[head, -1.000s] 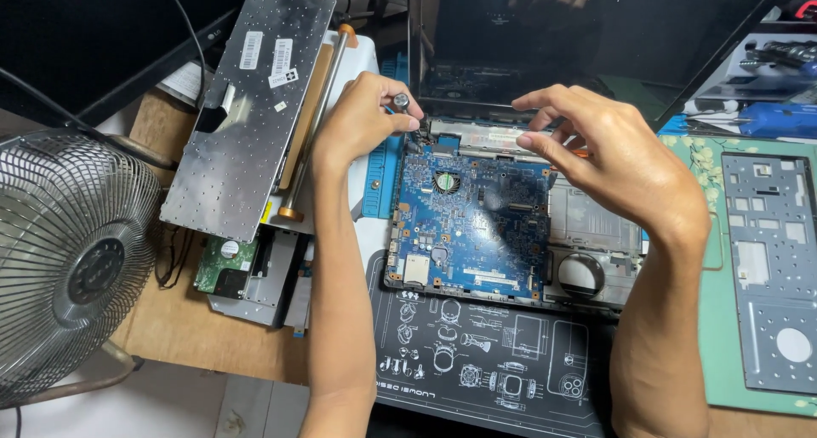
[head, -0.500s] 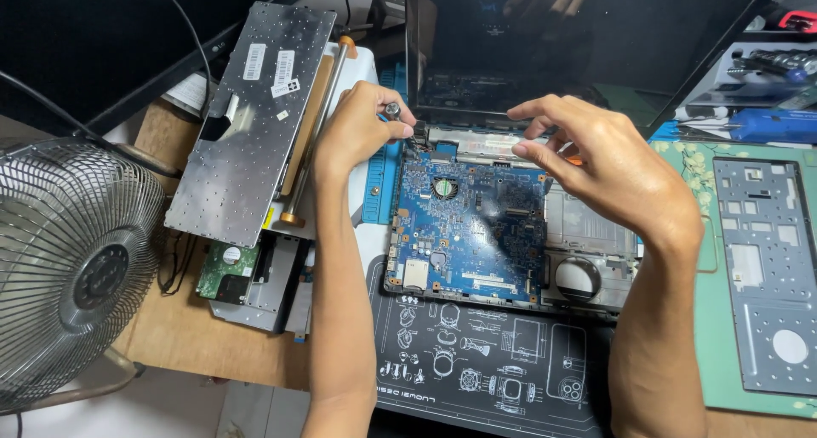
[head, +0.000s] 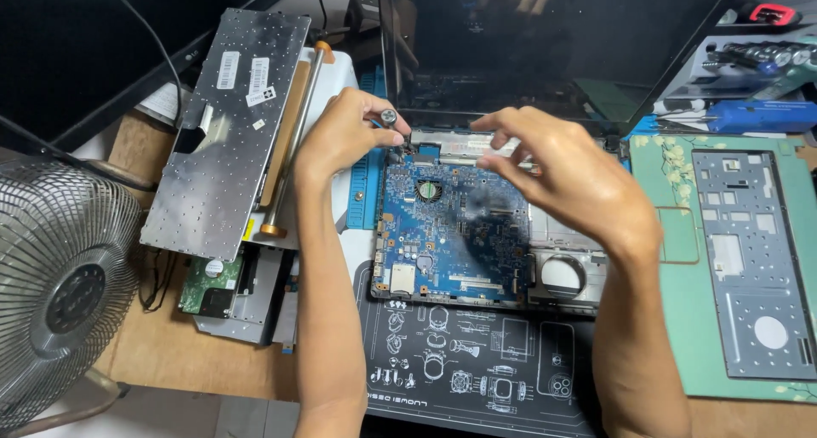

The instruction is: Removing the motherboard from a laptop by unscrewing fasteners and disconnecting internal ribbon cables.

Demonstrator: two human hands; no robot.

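An opened laptop lies before me with its blue motherboard (head: 451,234) exposed and its dark screen (head: 545,38) standing up behind. My left hand (head: 345,136) grips a small screwdriver (head: 389,117) upright at the board's top left corner. My right hand (head: 562,178) hovers above the board's upper right, fingers spread and bent, with its fingertips close to the silver strip (head: 455,144) along the back edge. I cannot tell whether they touch it.
A removed keyboard (head: 221,140) lies face down at the left, over a long rod with orange ends (head: 294,140). A fan (head: 64,293) stands at far left. A grey laptop cover panel (head: 749,259) rests on a green mat at right. Blue tools (head: 757,114) lie behind.
My right hand has shifted a little left along the laptop's back edge. The left hand keeps the screwdriver at the same corner.
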